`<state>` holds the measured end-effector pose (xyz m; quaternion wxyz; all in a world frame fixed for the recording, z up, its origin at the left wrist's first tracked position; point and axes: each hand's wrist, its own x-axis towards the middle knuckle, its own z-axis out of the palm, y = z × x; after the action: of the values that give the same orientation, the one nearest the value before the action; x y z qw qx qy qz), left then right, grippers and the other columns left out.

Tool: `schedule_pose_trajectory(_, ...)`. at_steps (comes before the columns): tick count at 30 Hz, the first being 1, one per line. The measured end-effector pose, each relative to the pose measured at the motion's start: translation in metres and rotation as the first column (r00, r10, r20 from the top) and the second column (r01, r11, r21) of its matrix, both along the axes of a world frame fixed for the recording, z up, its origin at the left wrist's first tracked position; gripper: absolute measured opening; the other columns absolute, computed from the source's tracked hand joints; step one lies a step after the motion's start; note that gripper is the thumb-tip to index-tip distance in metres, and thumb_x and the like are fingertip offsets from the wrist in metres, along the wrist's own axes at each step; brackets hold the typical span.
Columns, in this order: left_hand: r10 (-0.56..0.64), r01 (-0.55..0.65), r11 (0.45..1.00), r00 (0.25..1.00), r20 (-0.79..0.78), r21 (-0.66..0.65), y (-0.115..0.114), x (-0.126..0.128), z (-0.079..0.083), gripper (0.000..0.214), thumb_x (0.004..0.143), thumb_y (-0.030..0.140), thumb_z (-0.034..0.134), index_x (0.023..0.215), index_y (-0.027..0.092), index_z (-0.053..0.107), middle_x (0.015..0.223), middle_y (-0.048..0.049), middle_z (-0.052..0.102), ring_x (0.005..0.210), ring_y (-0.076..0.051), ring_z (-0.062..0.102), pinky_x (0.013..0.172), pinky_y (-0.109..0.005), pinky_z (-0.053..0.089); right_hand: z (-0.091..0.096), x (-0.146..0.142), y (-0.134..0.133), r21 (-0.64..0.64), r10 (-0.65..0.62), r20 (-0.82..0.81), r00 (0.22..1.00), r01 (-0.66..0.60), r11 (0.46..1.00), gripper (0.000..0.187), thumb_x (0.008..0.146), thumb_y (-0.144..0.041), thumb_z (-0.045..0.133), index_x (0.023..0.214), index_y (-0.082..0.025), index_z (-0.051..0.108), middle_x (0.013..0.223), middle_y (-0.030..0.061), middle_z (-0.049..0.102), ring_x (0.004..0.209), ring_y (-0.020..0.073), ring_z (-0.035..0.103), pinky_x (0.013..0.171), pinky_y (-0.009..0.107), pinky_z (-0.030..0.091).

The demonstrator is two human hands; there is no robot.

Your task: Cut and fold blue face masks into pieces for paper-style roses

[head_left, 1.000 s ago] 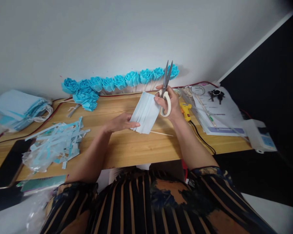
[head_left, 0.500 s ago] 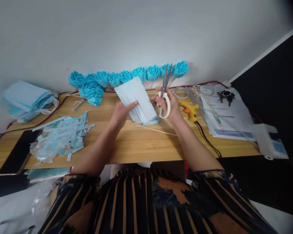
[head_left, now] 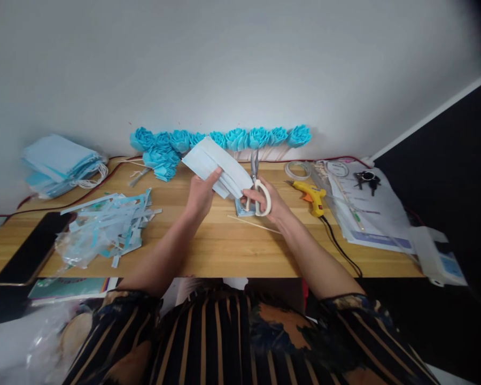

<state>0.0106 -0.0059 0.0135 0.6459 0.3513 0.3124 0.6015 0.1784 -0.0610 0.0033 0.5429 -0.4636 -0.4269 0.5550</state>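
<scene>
My left hand [head_left: 202, 191] pinches a pale blue pleated face mask [head_left: 216, 164] and holds it tilted above the wooden table [head_left: 208, 251]. Just to its right, my right hand [head_left: 269, 202] is closed in the white handles of a pair of scissors [head_left: 257, 184], blades pointing up at the mask's right end. A small blue cut piece [head_left: 240, 207] lies on the table under the scissors. A thin wooden stick [head_left: 253, 223] lies in front of my right hand.
Blue mask flowers [head_left: 228, 139] line the wall. A heap of cut strips [head_left: 104, 224], a phone [head_left: 32, 247] and a stack of masks [head_left: 60, 163] are at left. A yellow glue gun [head_left: 310, 192], tape roll [head_left: 297, 169], papers [head_left: 361, 208] and keys [head_left: 364, 179] are at right.
Both hands dropped lower in the picture. The scissors came down to the mask's right end, and a small blue piece now lies beneath them. The mask swung round to point up-left.
</scene>
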Motion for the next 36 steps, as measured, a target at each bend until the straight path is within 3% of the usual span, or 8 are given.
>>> schedule_pose_trajectory(7, -0.04, 0.042, 0.998, 0.998, 0.056, -0.048, -0.002, 0.0, 0.002, 0.051, 0.066, 0.046, 0.084, 0.104, 0.015, 0.07, 0.108, -0.0095, 0.076, 0.117, -0.029, 0.066, 0.1, -0.038, 0.053, -0.002, 0.0, -0.001, 0.119, -0.124, 0.194, 0.973, 0.102, 0.988, 0.052, 0.059, -0.04, 0.086, 0.097, -0.023, 0.054, 0.066, -0.0076, 0.057, 0.055, 0.0109, 0.054, 0.048, 0.024, 0.044)
schedule_pose_trajectory(10, -0.026, 0.026, 0.997, 1.0, 0.012, -0.066, -0.002, 0.0, 0.001, 0.054, 0.059, 0.04, 0.089, 0.101, 0.013, 0.07, 0.106, -0.0103, 0.076, 0.114, -0.031, 0.067, 0.099, -0.041, 0.053, 0.001, -0.003, -0.003, 0.146, -0.115, 0.229, 0.967, 0.083, 0.986, 0.054, 0.058, -0.041, 0.087, 0.097, -0.023, 0.055, 0.065, -0.0079, 0.055, 0.055, 0.0101, 0.051, 0.049, 0.023, 0.042)
schedule_pose_trajectory(13, 0.028, -0.027, 0.996, 1.0, 0.004, -0.085, 0.001, -0.001, 0.0, 0.052, 0.052, 0.03, 0.092, 0.096, 0.012, 0.07, 0.105, -0.0109, 0.076, 0.112, -0.033, 0.067, 0.098, -0.042, 0.054, 0.004, -0.006, -0.004, 0.133, -0.083, 0.212, 0.974, 0.055, 0.99, 0.057, 0.056, -0.044, 0.089, 0.098, -0.023, 0.056, 0.068, -0.0067, 0.058, 0.059, 0.0109, 0.054, 0.053, 0.024, 0.046)
schedule_pose_trajectory(18, 0.07, -0.067, 0.996, 0.996, 0.051, -0.062, 0.004, -0.002, -0.001, 0.048, 0.055, 0.028, 0.09, 0.096, 0.013, 0.07, 0.108, -0.0109, 0.076, 0.116, -0.031, 0.066, 0.1, -0.041, 0.052, 0.004, -0.008, -0.005, 0.051, -0.05, 0.137, 0.989, 0.043, 0.998, 0.055, 0.067, -0.059, 0.08, 0.099, -0.023, 0.053, 0.076, -0.0008, 0.068, 0.062, 0.0142, 0.063, 0.051, 0.025, 0.049)
schedule_pose_trajectory(24, 0.02, -0.019, 0.999, 0.999, 0.038, -0.04, -0.004, 0.003, 0.0, 0.049, 0.055, 0.031, 0.09, 0.095, 0.013, 0.07, 0.106, -0.0108, 0.076, 0.115, -0.032, 0.066, 0.1, -0.043, 0.052, -0.005, -0.01, -0.005, 0.009, -0.034, 0.105, 0.994, 0.033, 0.999, 0.051, 0.063, -0.048, 0.085, 0.094, -0.023, 0.054, 0.072, -0.0039, 0.063, 0.06, 0.0144, 0.064, 0.048, 0.025, 0.05)
schedule_pose_trajectory(28, 0.021, -0.019, 0.999, 0.999, 0.036, -0.051, -0.005, 0.004, 0.001, 0.048, 0.055, 0.032, 0.09, 0.094, 0.014, 0.069, 0.104, -0.0101, 0.076, 0.115, -0.031, 0.066, 0.101, -0.043, 0.051, -0.007, -0.01, -0.005, 0.06, -0.056, 0.11, 0.992, 0.05, 0.997, 0.048, 0.063, -0.043, 0.084, 0.097, -0.024, 0.055, 0.069, -0.0053, 0.061, 0.059, 0.0139, 0.062, 0.049, 0.026, 0.051)
schedule_pose_trajectory(31, -0.013, 0.017, 0.999, 0.997, 0.073, -0.052, -0.006, 0.004, 0.001, 0.048, 0.057, 0.034, 0.09, 0.096, 0.016, 0.069, 0.104, -0.008, 0.076, 0.113, -0.029, 0.067, 0.1, -0.04, 0.052, -0.004, -0.01, -0.006, 0.093, -0.094, 0.158, 0.983, 0.08, 0.992, 0.05, 0.061, -0.041, 0.085, 0.096, -0.024, 0.054, 0.069, -0.0053, 0.06, 0.058, 0.0134, 0.059, 0.048, 0.025, 0.049)
schedule_pose_trajectory(36, -0.183, 0.189, 0.98, 0.979, 0.094, -0.062, -0.013, 0.01, -0.005, 0.047, 0.061, 0.039, 0.088, 0.098, 0.016, 0.069, 0.1, -0.0085, 0.077, 0.103, -0.027, 0.071, 0.09, -0.037, 0.056, -0.002, -0.012, -0.007, 0.1, -0.149, 0.157, 0.976, 0.134, 0.986, 0.051, 0.062, -0.045, 0.085, 0.098, -0.025, 0.055, 0.068, -0.0058, 0.057, 0.058, 0.0132, 0.055, 0.049, 0.026, 0.046)
